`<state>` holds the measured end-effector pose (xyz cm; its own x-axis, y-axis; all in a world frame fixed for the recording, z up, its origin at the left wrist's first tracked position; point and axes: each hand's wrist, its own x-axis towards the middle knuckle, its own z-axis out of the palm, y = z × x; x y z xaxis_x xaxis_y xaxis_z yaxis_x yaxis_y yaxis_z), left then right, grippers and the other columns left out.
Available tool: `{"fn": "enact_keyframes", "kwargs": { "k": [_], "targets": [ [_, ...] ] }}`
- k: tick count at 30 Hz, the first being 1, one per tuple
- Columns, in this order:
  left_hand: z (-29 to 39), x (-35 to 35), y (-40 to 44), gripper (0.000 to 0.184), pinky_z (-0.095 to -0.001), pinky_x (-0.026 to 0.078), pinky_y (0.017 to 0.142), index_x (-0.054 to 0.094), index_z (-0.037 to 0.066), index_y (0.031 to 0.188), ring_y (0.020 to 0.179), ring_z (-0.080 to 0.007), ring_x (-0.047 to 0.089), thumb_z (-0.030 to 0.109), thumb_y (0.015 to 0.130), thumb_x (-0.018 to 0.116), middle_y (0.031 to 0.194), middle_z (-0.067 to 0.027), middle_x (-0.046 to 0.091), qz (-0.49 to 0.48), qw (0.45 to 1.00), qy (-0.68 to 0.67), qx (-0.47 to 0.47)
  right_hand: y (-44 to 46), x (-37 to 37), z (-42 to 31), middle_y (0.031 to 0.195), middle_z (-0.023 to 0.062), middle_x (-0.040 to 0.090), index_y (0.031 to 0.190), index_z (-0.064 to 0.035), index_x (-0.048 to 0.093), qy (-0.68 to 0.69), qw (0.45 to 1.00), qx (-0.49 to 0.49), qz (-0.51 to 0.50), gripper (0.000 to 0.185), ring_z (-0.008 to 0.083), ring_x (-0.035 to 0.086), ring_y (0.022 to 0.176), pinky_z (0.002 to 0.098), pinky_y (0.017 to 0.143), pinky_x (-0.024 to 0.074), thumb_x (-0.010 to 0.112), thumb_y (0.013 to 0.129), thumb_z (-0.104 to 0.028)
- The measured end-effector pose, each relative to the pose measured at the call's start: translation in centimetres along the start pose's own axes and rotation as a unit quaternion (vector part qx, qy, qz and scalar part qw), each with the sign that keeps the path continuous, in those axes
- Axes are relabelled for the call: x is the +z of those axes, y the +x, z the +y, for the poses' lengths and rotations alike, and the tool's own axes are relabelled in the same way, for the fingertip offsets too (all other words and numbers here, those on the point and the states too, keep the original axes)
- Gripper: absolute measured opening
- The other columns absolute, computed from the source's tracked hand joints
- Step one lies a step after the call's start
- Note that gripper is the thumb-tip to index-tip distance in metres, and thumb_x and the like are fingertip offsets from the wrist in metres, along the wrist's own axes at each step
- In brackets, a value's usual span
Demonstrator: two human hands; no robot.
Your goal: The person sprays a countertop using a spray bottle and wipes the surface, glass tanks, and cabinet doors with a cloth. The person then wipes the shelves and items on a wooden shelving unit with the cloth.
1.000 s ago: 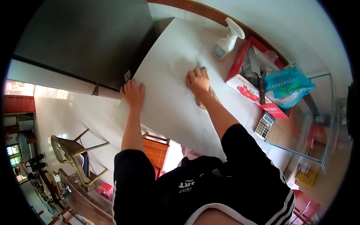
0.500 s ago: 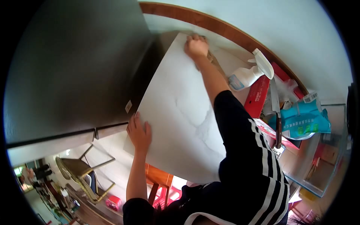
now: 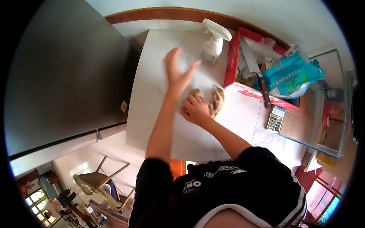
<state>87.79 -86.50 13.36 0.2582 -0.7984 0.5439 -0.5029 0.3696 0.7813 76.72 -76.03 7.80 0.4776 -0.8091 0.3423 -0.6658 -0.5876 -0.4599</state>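
My right hand [image 3: 197, 110] presses a crumpled tan cloth [image 3: 217, 100] against the white marbled countertop [image 3: 152, 102], its fingers curled over the fabric. Farther forward, my left hand [image 3: 176, 72] is raised over the same top, thumb and fingers apart, slightly blurred and holding nothing. A white spray bottle [image 3: 212, 47] stands beyond my left hand, near the back wall.
A red box [image 3: 232, 60] holds plastic bags and a teal packet [image 3: 291, 76]. Across it lies a knife [image 3: 251, 57], handle toward me. A calculator [image 3: 275, 119] sits beside a glass case [image 3: 319, 144]. A dark cabinet panel [image 3: 72, 76] borders the left side.
My right hand has come back from the far corner toward me with the cloth. My left hand has left the countertop's left edge and moved forward. The view has shifted.
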Motion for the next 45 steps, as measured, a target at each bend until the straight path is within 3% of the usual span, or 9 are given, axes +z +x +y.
{"fn": "enact_keyframes", "kwargs": {
  "k": [6, 8, 10, 12, 16, 29, 35, 40, 45],
  "targets": [
    [4.2, 10.4, 4.2, 0.056, -0.0459, 0.041, 0.087, 0.05, 0.0, 0.115, 0.104, -0.0367, 0.052, 0.035, 0.075, 0.071, 0.107, -0.0201, 0.057, -0.045, 0.973, -0.125, -0.189, -4.0, -1.9, -0.3, 0.094, 0.0048, 0.051, 0.091, -0.012, 0.057, -0.053, 0.998, -0.012, -0.025, 0.029, 0.0232, 0.049, 0.088, 0.0395, 0.074, 0.037, 0.066, 0.068, -0.028],
    [1.6, 10.7, 3.3, 0.041, -0.0438, 0.043, 0.081, 0.051, 0.0, 0.11, 0.093, -0.0361, 0.055, 0.025, 0.082, 0.065, 0.096, -0.0189, 0.059, 0.024, 0.993, -0.09, -0.078, -3.6, -1.1, -0.2, 0.095, 0.0044, 0.051, 0.091, -0.012, 0.057, -0.08, 0.997, 0.002, -0.022, 0.028, 0.0233, 0.049, 0.089, 0.0397, 0.074, 0.0356, 0.065, 0.069, -0.028],
    [1.0, 7.5, 2.1, 0.024, -0.0349, 0.042, 0.087, 0.054, 0.002, 0.111, 0.089, -0.0189, 0.057, 0.017, 0.093, 0.053, 0.102, -0.0101, 0.064, 0.047, 0.947, -0.276, -0.159, -2.0, -0.5, -0.3, 0.094, 0.0044, 0.051, 0.09, -0.0115, 0.057, -0.049, 0.998, 0.04, -0.017, 0.024, 0.0253, 0.048, 0.089, 0.0399, 0.073, 0.0362, 0.064, 0.071, -0.025],
    [0.0, 1.8, 0.9, 0.036, -0.0372, 0.036, 0.096, 0.053, 0.005, 0.119, 0.104, -0.0184, 0.051, 0.028, 0.097, 0.036, 0.104, -0.009, 0.063, 0.074, 0.99, 0.002, -0.12, -0.2, 0.0, 0.2, 0.093, 0.0052, 0.051, 0.089, -0.012, 0.057, -0.026, 0.998, 0.058, -0.01, 0.022, 0.0275, 0.049, 0.092, 0.0412, 0.074, 0.0374, 0.062, 0.071, -0.024],
    [1.5, -12.4, -3.2, 0.056, -0.0489, 0.041, 0.097, 0.04, 0.005, 0.123, 0.108, -0.0275, 0.05, 0.05, 0.091, 0.045, 0.112, -0.0154, 0.053, 0.219, 0.879, -0.394, -0.157, 5.1, 1.6, 3.8, 0.097, 0.0077, 0.052, 0.089, -0.0153, 0.058, -0.062, 0.977, 0.175, 0.109, 0.02, 0.0281, 0.049, 0.1, 0.0456, 0.077, 0.0382, 0.063, 0.071, -0.022],
    [7.4, -27.1, -16.4, 0.057, -0.039, 0.046, 0.087, 0.044, 0.004, 0.102, 0.095, -0.0219, 0.051, 0.059, 0.087, 0.05, 0.094, -0.0076, 0.051, 0.252, 0.93, 0.003, -0.267, 21.2, 2.3, 20.2, 0.103, 0.0121, 0.057, 0.093, -0.0133, 0.063, -0.233, 0.896, 0.357, 0.123, 0.024, 0.032, 0.054, 0.095, 0.0519, 0.081, 0.0387, 0.058, 0.077, -0.031],
    [7.3, -24.1, -18.8, 0.058, -0.0378, 0.043, 0.09, 0.045, 0.006, 0.1, 0.094, -0.0208, 0.05, 0.061, 0.086, 0.049, 0.093, -0.0052, 0.049, 0.29, 0.907, -0.045, -0.301, 19.3, 2.2, 16.4, 0.098, 0.0136, 0.058, 0.09, -0.0125, 0.063, -0.184, 0.924, 0.287, 0.175, 0.021, 0.0321, 0.054, 0.092, 0.0516, 0.077, 0.0388, 0.059, 0.074, -0.026],
    [5.5, -21.2, -17.2, 0.055, -0.0391, 0.046, 0.087, 0.046, 0.004, 0.101, 0.095, -0.0214, 0.051, 0.057, 0.087, 0.051, 0.095, -0.0078, 0.05, 0.344, 0.895, -0.061, -0.277, 11.6, 5.4, 7.1, 0.075, 0.0106, 0.054, 0.075, -0.0123, 0.058, -0.129, 0.981, -0.024, 0.14, 0.012, 0.03, 0.055, 0.077, 0.0437, 0.067, 0.0427, 0.061, 0.07, -0.023],
    [2.2, -15.3, -10.0, 0.043, -0.0377, 0.045, 0.091, 0.05, 0.001, 0.113, 0.102, -0.0207, 0.053, 0.039, 0.093, 0.05, 0.107, -0.0112, 0.055, 0.238, 0.941, -0.124, -0.207, -2.4, 0.9, -1.9, 0.083, 0.0046, 0.05, 0.083, -0.0159, 0.057, 0.074, 0.982, -0.166, -0.052, 0.018, 0.024, 0.05, 0.083, 0.0401, 0.072, 0.039, 0.064, 0.069, -0.025]
  ]
}}
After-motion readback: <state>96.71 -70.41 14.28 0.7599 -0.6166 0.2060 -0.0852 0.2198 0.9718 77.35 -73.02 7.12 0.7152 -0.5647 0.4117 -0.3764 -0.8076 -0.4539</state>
